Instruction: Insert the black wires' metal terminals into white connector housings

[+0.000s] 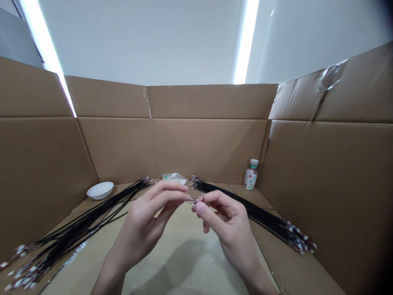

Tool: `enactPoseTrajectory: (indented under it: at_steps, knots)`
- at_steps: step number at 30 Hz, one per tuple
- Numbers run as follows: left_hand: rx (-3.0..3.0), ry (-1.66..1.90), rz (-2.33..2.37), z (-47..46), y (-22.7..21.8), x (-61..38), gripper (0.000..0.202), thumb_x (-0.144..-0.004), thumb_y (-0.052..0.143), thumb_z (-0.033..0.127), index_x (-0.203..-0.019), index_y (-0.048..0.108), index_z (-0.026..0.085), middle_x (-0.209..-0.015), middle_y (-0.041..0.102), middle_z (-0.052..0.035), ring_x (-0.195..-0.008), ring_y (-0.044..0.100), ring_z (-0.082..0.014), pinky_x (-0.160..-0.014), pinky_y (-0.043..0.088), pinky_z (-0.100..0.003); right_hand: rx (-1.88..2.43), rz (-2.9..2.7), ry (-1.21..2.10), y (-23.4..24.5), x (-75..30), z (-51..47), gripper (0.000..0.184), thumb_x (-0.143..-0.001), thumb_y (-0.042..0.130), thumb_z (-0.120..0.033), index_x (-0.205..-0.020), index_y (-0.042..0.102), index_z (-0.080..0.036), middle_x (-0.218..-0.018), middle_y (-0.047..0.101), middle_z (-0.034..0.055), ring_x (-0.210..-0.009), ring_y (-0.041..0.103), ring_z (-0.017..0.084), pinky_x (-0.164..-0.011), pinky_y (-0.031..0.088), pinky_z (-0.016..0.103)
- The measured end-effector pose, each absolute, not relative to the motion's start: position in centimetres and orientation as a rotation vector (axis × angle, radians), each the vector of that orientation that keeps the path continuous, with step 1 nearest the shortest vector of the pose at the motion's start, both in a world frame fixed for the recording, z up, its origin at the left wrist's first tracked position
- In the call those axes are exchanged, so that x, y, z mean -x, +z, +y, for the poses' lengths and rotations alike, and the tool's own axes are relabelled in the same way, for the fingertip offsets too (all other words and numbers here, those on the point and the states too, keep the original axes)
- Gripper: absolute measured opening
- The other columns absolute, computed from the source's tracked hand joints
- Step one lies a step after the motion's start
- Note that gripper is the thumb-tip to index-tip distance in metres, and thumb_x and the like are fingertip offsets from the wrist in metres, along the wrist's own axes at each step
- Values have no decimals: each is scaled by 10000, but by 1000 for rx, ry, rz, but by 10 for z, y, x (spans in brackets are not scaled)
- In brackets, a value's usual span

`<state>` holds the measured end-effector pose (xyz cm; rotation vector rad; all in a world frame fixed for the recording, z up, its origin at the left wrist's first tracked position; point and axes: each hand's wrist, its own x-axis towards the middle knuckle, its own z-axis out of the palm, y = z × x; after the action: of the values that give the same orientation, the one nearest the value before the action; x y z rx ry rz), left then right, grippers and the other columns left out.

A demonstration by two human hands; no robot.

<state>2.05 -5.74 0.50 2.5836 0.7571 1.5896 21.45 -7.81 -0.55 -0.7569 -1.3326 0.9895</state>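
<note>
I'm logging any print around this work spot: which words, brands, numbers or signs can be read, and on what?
No text is readable.
Bottle: label and green band bear marks, too small and blurred to read.
Plastic bag: a green patch; any print is too blurred to read.

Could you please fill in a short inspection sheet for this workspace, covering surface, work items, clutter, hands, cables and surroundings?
Surface: tan and smooth-looking, with the hands' shadows on it.
Work items: thin wires at the fingertips; details too small to tell.
Clutter: white bowl at back left, bag at the back, bottle upright near the back right corner.
Hands: right hand pinches the wires; left hand has its fingertips at them, grip unclear.
Cables: black left bundle and right bundle, both with white-tipped ends.
Surroundings: cardboard walls at back and sides; bright light strips above.
</note>
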Motion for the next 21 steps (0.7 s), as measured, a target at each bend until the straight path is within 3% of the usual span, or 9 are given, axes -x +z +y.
enactPoseTrajectory:
  at_steps: [9, 16, 21]
  knots:
    - [-2236, 1315, 689, -51, 0, -22, 138, -1040, 576, 208, -1008, 698, 265, -1196, 707, -56, -1169, 666, -204, -974, 573, -329, 636, -1289, 1107, -10, -215, -72, 213, -896, 779, -396, -817, 729, -205, -771, 691, 19, -643, 545, 108, -493, 472, 185]
    - [-2024, 1456, 663, -50, -2, -28, 173, -988, 683, 222, -1146, 705, 289, -1117, 718, -33, -967, 702, -154, -844, 609, -254, 589, -1261, 1244, -11, -215, -68, 207, -888, 791, -364, -800, 718, -191, -743, 685, 14, -616, 515, 96, -470, 433, 169]
    - [-2107, 1445, 655, -53, 1, -27, 97, -991, 678, 201, -1008, 748, 265, -1068, 734, -29, -1027, 698, -163, -887, 587, -256, 596, -1283, 1241, -12, -213, -66, 196, -893, 789, -356, -806, 718, -195, -752, 681, 10, -639, 527, 100, -475, 429, 169]
